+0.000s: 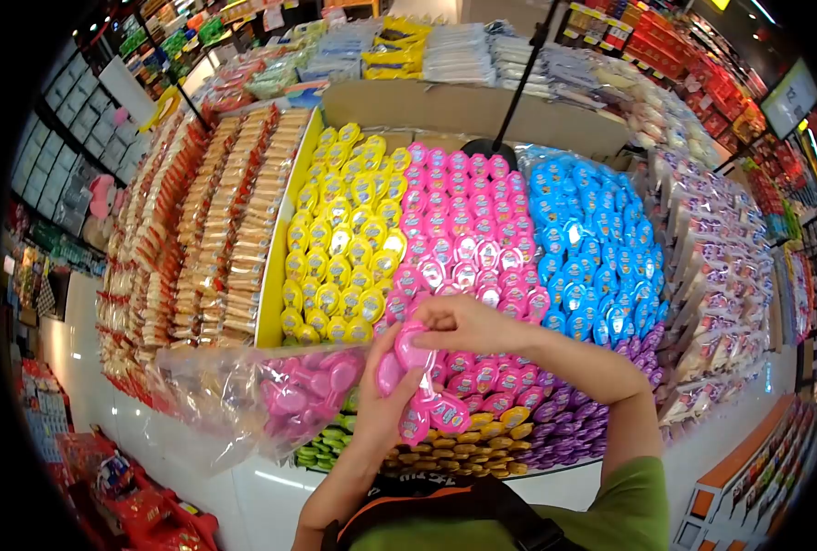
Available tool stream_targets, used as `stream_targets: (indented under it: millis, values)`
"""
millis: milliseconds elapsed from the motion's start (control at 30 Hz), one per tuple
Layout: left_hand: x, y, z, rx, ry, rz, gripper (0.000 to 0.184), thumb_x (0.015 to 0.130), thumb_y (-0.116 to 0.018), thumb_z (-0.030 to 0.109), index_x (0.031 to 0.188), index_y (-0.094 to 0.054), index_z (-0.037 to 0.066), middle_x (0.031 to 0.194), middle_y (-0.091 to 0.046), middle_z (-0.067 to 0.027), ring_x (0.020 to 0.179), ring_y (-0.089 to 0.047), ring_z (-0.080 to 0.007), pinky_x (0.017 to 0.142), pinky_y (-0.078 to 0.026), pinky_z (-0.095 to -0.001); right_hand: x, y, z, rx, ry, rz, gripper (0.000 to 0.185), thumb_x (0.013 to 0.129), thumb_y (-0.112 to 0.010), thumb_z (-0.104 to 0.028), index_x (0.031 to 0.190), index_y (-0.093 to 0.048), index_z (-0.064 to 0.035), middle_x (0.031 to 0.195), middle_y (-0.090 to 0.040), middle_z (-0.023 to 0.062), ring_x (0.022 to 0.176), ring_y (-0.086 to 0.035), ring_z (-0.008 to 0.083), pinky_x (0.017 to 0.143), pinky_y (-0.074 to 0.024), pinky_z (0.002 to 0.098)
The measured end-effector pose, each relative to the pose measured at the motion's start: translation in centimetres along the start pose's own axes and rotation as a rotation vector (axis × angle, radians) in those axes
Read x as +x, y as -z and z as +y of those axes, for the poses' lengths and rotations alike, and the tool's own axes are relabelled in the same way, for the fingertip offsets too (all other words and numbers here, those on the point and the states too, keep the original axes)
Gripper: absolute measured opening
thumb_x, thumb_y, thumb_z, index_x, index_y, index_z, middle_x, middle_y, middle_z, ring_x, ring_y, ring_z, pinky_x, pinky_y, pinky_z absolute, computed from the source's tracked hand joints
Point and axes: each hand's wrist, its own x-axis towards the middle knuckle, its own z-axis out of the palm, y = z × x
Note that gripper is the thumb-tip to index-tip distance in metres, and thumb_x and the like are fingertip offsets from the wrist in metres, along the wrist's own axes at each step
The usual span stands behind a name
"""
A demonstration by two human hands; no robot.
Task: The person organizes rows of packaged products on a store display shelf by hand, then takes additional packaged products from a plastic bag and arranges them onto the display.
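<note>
My left hand is closed around several pink round plastic packs, which stick out past its fingers. My right hand pinches another pink pack at the top of that handful. Both hands are over the front part of the pink block of packs, whose shiny lids carry round labels. To the left of my left wrist lies a clear plastic bag with more pink packs inside, mostly with plain sides up. Whether the left forearm touches the bag I cannot tell.
Yellow packs stand left of the pink ones, blue packs right. Purple, gold and green packs line the front. A yellow divider borders wrapped snacks. A black pole rises behind.
</note>
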Motion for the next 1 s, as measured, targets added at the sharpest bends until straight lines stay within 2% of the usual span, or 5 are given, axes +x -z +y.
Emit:
stream_targets:
  millis: [267,500,667,800,1000]
  values:
    - [-0.9,1.1,-0.2,-0.458,0.442,-0.067,0.048,0.09,-0.059,0.006,0.132,-0.038,0.014,0.099,-0.058,-0.0093,0.074,-0.058,-0.0171,0.059,-0.055,-0.033,-0.8,-0.2,-0.5,0.463,-0.08,-0.043,0.027,0.096,-0.054,-0.017,0.119,-0.042,-0.009,0.09,-0.054,0.0012,0.065,-0.053,0.0083,0.058,-0.0447,0.0228]
    - [-1.0,0.0,0.6,-0.345,0.373,0.091,0.047,0.089,-0.058,0.002,0.129,-0.039,0.02,0.08,-0.051,-0.0046,0.058,-0.05,-0.0138,0.047,-0.047,-0.0318,-0.7,-0.3,0.0,0.102,-0.088,0.007,0.044,0.093,-0.058,-0.021,0.129,-0.038,-0.0069,0.115,-0.05,0.0062,0.08,-0.058,0.0127,0.068,-0.0506,0.0274]
    - [-1.3,0.9,1.5,-0.389,0.389,0.162,0.05,0.088,-0.057,0.0,0.129,-0.039,0.02,0.095,-0.056,-0.0069,0.058,-0.051,-0.0145,0.046,-0.047,-0.0313,1.3,12.0,1.2,-0.356,-0.063,0.569,0.047,0.086,-0.066,-0.014,0.126,-0.044,-0.004,0.12,-0.05,0.0102,0.101,-0.055,0.0158,0.081,-0.0494,0.0312]
    - [-1.3,1.9,1.4,-0.426,0.372,0.186,0.049,0.088,-0.057,0.001,0.129,-0.039,0.02,0.094,-0.056,-0.0064,0.057,-0.051,-0.0155,0.045,-0.049,-0.0336,2.5,26.1,2.6,-0.409,0.281,0.995,0.029,0.088,-0.061,-0.008,0.114,-0.051,-0.0025,0.09,-0.064,0.01,0.086,-0.064,0.017,0.07,-0.0518,0.0321]
    - [-1.7,-2.0,7.1,-0.11,0.521,0.287,0.05,0.092,-0.053,0.012,0.139,-0.034,0.012,0.081,-0.052,0.0007,0.061,-0.046,-0.0051,0.048,-0.039,-0.0174,4.9,34.6,6.1,-0.834,0.134,1.04,0.033,0.086,-0.057,-0.006,0.119,-0.056,-0.0086,0.1,-0.065,0.0139,0.091,-0.064,0.0253,0.081,-0.0493,0.0348]
